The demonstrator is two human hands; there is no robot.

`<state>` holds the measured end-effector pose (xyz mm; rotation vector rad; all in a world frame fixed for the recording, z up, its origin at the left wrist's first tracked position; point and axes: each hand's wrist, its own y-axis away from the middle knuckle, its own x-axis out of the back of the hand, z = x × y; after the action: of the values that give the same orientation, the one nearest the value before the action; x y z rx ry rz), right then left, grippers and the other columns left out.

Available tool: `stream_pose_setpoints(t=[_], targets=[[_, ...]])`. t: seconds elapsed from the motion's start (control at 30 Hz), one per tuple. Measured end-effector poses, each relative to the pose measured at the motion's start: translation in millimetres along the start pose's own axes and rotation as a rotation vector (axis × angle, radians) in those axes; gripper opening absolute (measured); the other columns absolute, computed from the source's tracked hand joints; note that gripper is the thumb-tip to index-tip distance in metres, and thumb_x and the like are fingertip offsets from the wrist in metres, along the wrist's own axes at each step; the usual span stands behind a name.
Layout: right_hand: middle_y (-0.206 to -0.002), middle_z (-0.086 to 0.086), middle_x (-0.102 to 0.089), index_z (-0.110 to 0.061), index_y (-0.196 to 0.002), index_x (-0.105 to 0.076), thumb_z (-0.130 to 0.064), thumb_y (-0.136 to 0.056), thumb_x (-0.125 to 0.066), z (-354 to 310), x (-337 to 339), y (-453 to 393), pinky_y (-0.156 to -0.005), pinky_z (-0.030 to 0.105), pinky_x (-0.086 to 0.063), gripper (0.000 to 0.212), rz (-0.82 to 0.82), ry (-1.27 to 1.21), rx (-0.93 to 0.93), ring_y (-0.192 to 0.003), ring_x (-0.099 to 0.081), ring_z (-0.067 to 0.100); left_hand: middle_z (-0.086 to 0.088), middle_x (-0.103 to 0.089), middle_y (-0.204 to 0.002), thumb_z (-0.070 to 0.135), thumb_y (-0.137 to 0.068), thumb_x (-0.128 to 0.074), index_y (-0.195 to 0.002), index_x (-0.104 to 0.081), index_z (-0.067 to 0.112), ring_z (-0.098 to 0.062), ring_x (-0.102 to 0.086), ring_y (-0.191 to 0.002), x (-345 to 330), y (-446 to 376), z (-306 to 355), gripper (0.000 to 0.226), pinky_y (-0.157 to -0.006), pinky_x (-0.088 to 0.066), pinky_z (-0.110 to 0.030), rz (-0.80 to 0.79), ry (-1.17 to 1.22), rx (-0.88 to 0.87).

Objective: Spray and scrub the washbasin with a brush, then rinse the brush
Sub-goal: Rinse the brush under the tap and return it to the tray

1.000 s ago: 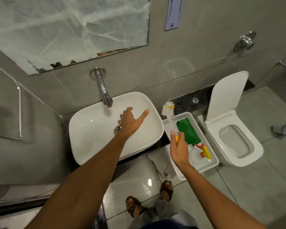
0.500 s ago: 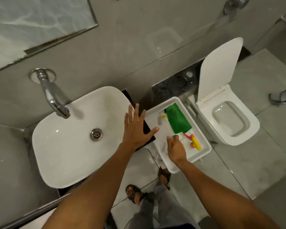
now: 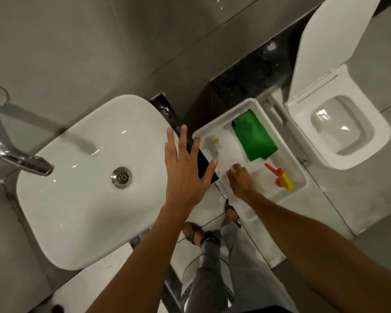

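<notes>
Over the right edge of the white washbasin (image 3: pixel 81 188) I see the left hand (image 3: pixel 185 175) held flat with its fingers spread wide, holding nothing, its fingertips reaching past the rim toward the white tray (image 3: pixel 300 177). My right hand (image 3: pixel 240 182) is down inside that tray with its fingers curled around something pale; I cannot tell exactly what it grips. Just beyond it in the tray lies the brush (image 3: pixel 216 145), white with a yellow spot, blurred against the plastic. A folded green cloth (image 3: pixel 254 135) sits in the far compartment, and a red and yellow nozzle (image 3: pixel 280 179) lies near the right wall. Beside the tray stands an open toilet (image 3: pixel 339 129). At left, the chrome tap (image 3: pixel 20 161) overhangs the basin, whose drain (image 3: pixel 121 177) shows clearly.
</notes>
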<state>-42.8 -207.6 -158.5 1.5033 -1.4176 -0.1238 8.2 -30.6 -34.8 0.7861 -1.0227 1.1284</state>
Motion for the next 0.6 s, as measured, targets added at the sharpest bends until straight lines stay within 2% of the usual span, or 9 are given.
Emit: stream_pose_setpoints(t=[0.1, 0.37, 0.6], targets=[[-0.143, 0.025, -0.054, 0.000, -0.146, -0.051, -0.022, -0.113, -0.046, 0.4, -11.1, -4.8, -0.108, 0.047, -0.048, 0.040, 0.030, 0.034, -0.032, -0.125, -0.058, 0.041, -0.007, -0.012, -0.183, 0.063, -0.106, -0.054, -0.159, -0.050, 0.022, -0.037, 0.004, -0.170, -3.5, 0.7, -1.4, 0.067, -0.134, -0.014, -0.065, 0.012, 0.039, 0.001], [-0.150, 0.021, -0.046, -0.001, -0.151, -0.049, -0.004, -0.106, -0.052, -5.0, -21.1, -7.8, -0.115, 0.040, -0.045, 0.045, 0.015, 0.037, -0.055, -0.133, -0.053, 0.037, -0.005, -0.012, -0.183, 0.063, -0.105, -0.055, -0.158, -0.051, 0.026, -0.034, 0.004, -0.170, -8.4, -0.5, -3.4, 0.064, -0.134, 0.005, -0.048, 0.058, 0.052, -0.007], [-0.153, 0.019, -0.045, -0.002, -0.151, -0.049, -0.001, -0.102, -0.060, -15.2, -10.9, -0.7, -0.117, 0.041, -0.046, 0.050, 0.063, -0.019, -0.015, -0.138, -0.052, 0.035, -0.009, -0.014, -0.182, 0.059, -0.105, -0.057, -0.158, -0.052, 0.024, -0.037, 0.003, -0.170, -3.5, -1.1, -1.1, 0.064, -0.134, -0.007, -0.059, 0.019, 0.059, 0.009]])
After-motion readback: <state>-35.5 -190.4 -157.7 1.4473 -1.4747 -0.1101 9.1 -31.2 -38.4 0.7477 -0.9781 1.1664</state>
